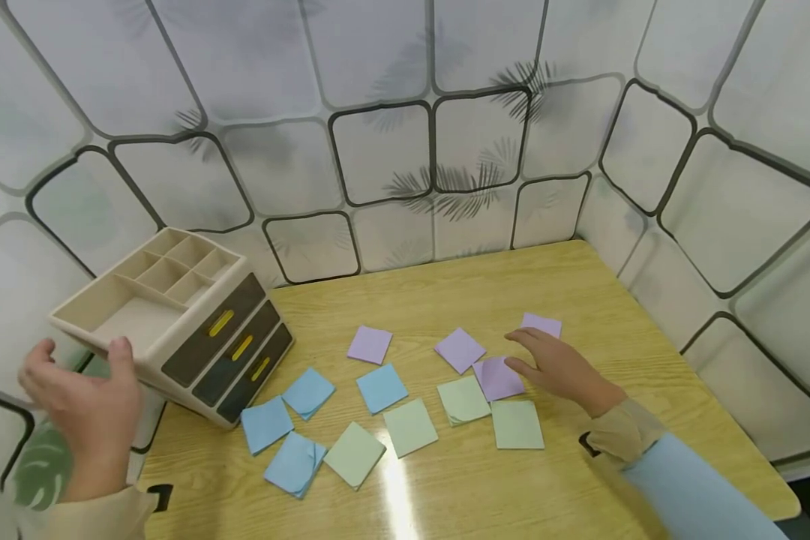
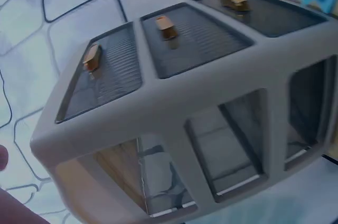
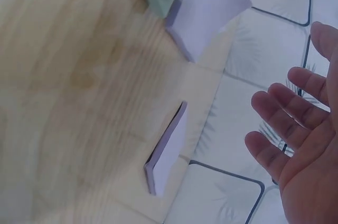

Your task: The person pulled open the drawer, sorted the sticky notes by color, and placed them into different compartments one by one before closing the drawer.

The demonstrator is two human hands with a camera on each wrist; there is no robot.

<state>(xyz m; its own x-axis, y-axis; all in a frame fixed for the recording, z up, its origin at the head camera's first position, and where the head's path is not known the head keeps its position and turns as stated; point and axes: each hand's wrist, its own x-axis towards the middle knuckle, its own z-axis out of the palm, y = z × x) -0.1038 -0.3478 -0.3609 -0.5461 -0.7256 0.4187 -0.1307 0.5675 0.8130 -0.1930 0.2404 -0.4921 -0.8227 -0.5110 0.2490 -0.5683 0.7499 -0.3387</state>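
At the left of the head view my left hand (image 1: 88,412) is raised beside a cream desktop drawer organizer (image 1: 151,341), thumb and fingers spread and nothing in them. The organizer has three dark drawers with yellow handles and a divided top tray; its side cut-outs show in the left wrist view. My right hand (image 1: 556,367) reaches over the purple sticky note pads, fingers extended and holding nothing. Its fingertips overlap one purple pad (image 1: 499,379) in the head view, and another purple pad (image 1: 542,324) lies partly behind it. The right wrist view shows the palm and loose fingers.
Two more purple pads (image 1: 460,350) lie farther back on the wooden table (image 1: 648,450). Several green pads (image 1: 410,427) spread across the middle, and several blue pads (image 1: 295,463) lie nearer the organizer. A patterned wall (image 1: 391,225) rises behind the table and along its right side.
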